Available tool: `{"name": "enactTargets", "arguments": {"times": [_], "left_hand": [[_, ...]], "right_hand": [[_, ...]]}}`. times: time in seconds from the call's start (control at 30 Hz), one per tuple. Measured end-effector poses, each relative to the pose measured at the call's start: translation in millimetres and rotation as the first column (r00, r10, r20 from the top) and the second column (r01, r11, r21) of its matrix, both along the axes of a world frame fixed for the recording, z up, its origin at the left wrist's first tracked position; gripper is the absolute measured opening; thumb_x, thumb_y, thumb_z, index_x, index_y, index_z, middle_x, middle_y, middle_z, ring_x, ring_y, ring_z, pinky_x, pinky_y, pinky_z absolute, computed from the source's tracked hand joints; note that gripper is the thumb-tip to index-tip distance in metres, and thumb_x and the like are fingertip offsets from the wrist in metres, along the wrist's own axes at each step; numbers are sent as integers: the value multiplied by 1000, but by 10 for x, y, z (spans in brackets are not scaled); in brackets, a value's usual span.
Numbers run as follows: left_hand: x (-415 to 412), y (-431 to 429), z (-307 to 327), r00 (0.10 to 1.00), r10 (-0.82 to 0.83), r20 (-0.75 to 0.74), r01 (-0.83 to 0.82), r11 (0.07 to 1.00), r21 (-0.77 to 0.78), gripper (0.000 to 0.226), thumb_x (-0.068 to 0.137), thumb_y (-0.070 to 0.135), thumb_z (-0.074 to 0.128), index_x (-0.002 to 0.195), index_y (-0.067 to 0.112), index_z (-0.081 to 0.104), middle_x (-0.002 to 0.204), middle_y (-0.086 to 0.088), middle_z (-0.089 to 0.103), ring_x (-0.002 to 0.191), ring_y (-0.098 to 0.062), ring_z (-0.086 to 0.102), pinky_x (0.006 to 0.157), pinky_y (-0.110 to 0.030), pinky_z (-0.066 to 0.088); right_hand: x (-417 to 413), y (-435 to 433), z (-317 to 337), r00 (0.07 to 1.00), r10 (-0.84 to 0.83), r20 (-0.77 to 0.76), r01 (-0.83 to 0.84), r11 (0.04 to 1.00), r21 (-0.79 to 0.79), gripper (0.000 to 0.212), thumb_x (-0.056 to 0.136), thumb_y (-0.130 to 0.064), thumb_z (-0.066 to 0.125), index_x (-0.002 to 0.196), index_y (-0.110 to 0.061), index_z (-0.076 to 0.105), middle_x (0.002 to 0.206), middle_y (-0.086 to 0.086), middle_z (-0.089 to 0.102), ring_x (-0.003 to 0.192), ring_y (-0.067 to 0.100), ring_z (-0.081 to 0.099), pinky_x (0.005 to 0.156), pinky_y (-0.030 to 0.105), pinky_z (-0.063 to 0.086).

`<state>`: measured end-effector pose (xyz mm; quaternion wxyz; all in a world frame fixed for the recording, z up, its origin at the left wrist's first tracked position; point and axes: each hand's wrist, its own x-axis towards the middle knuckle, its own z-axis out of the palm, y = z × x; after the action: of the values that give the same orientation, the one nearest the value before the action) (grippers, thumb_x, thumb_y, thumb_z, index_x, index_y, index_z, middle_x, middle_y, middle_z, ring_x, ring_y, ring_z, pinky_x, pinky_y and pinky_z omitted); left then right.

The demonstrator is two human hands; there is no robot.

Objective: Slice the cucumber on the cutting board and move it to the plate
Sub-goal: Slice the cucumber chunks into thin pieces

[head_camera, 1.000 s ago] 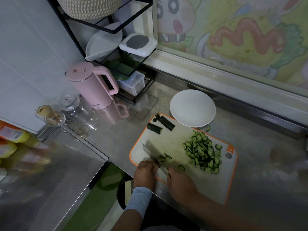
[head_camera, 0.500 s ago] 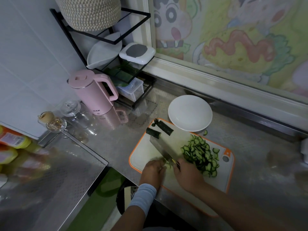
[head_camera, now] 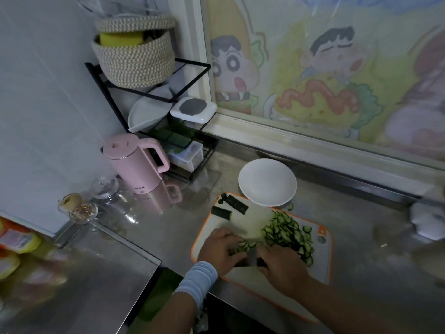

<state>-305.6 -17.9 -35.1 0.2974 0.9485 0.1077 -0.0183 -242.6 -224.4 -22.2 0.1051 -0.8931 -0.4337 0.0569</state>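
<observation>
Overhead view of a person working at a steel counter (head_camera: pixel 168 225), over a white cutting board (head_camera: pixel 320 263) with an orange rim. The right hand (head_camera: pixel 281 263), at the board's near edge, is wrapped round the dark handle of a broad knife (head_camera: pixel 251 257), whose blade runs toward the board's middle. The left hand (head_camera: pixel 221 247), above a pale blue wristband (head_camera: pixel 199 278), lies on the board's near left part. Its fingers are bent over a few cucumber slices (head_camera: pixel 243 247) just beside the blade (whether it pinches a stub underneath cannot be told). A heap of sliced cucumber (head_camera: pixel 286 232) covers the board's right half. Two uncut dark green lengths (head_camera: pixel 221 211) lie at the board's far left corner. A white plate (head_camera: pixel 267 182), with nothing on it, sits against the board's far edge, and one stray slice (head_camera: pixel 291 206) lies just off that edge. Slicing looks mostly done. To finish it well, keep knuckles toward the blade with fingertips tucked back. Make thin, even cuts and push finished slices toward the heap before fetching the next length.
</observation>
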Motion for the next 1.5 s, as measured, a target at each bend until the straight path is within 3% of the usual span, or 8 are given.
{"name": "enactTargets", "arguments": {"times": [0.2, 0.43, 0.67, 0.8, 1.0, 1.17, 1.33, 1.5], "left_hand": [[176, -36, -64, 987, -102, -126, 99, 995, -31, 37, 88, 44, 56, 122, 30, 61, 130, 2, 51, 125, -19, 39, 104, -26, 32], [412, -337, -93, 953, -300, -43, 298, 953, -54, 25, 87, 36, 58, 108, 29, 70, 110, 0, 60, 106, -18, 50, 91, -24, 39], [524, -134, -214, 975, -169, -144, 176, 984, 35, 37, 91, 49, 46, 120, 31, 60, 129, 3, 51, 127, -20, 35, 104, -28, 32], [353, -123, -146, 944, -308, -117, 315, 948, 49, 35, 83, 46, 60, 116, 34, 62, 120, 6, 53, 119, -14, 41, 98, -23, 37], [438, -92, -215, 994, -10, -112, 9, 1000, -9, 26, 91, 27, 57, 115, 24, 66, 128, 3, 55, 121, -18, 48, 99, -19, 33], [222, -279, -2, 998, 18, -54, -26, 986, -162, 25, 74, 15, 47, 80, 23, 70, 94, 5, 65, 86, -15, 60, 82, -28, 50], [128, -273, -86, 985, -59, -163, 51, 997, -51, 56, 76, -1, 43, 124, 21, 62, 135, 3, 51, 127, -12, 42, 106, -6, 14], [188, -252, 23, 943, 324, -79, -329, 943, -50, 47, 80, -5, 42, 104, 25, 69, 118, 7, 61, 108, -15, 55, 95, -15, 36]], "right_hand": [[-78, -8, 13, 998, -17, 68, 19, 999, -38, 20, 68, -40, 71, 73, -31, 54, 60, -9, 55, 51, 12, 52, 45, 22, 27], [-168, -54, 15, 997, -61, 50, 63, 997, -43, 12, 72, -39, 64, 78, -31, 57, 65, -7, 59, 56, 15, 56, 45, 26, 41], [-115, -171, 98, 993, -113, 19, 115, 987, -113, 13, 79, -40, 63, 85, -28, 61, 73, 0, 60, 66, 23, 58, 52, 27, 31], [-43, -223, 96, 995, -101, -25, 99, 994, -48, 8, 76, -36, 64, 78, -30, 58, 65, -3, 58, 57, 21, 56, 48, 26, 31], [137, -419, 83, 997, -50, -53, 50, 999, 10, 7, 81, -36, 55, 83, -33, 50, 68, -4, 58, 60, 18, 51, 48, 28, 36], [290, -462, 88, 996, -23, -88, 26, 999, 39, 4, 81, -32, 56, 78, -30, 55, 66, -4, 59, 58, 17, 53, 46, 29, 36], [396, -406, 155, 997, 19, -75, -14, 997, 72, 3, 77, -29, 55, 75, -30, 57, 64, -4, 61, 55, 16, 54, 43, 26, 35], [487, -434, 221, 992, 57, -113, -56, 998, 15, 12, 82, -40, 52, 89, -31, 57, 77, -4, 66, 68, 17, 60, 50, 28, 41]]}}
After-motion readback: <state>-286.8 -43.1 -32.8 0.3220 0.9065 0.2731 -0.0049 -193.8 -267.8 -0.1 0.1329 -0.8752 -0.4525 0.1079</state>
